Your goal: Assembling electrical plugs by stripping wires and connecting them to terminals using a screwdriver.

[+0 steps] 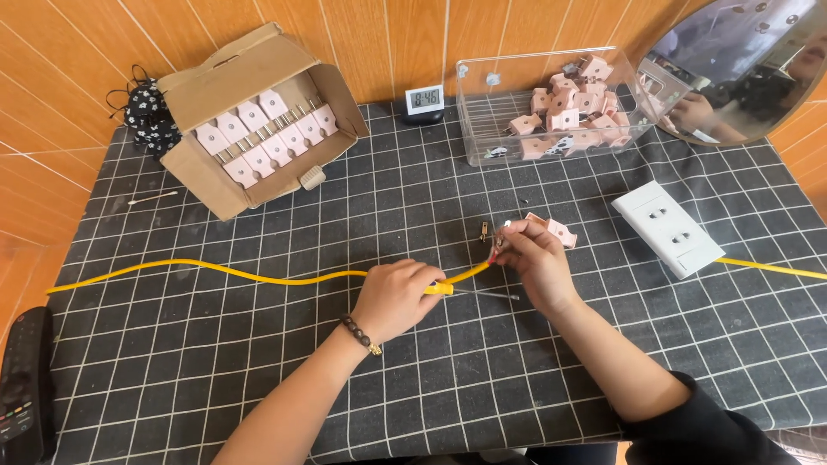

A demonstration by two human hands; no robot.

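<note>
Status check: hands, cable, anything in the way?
Left hand gripping yellow cable. Right hand pinching the stripped cable end. Pink plug shell and small metal prong lie beside it.

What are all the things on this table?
Yellow cable: one, lies across the mat from the left edge to the hands.
Cardboard box: one, brown, back left, open, full of pale pink plugs.
Clear box: one, back right, holds a heap of pink plug parts.
Small clock: one, white, back middle.
Socket strip: one, white, right.
Pink plug shell: one, beside the right hand.
Round mirror: one, back right corner.
Remote control: one, black, left edge.
Grid mat: one, black with white lines.
Left hand: grips the cable.
Right hand: pinches the cable's end.
</note>
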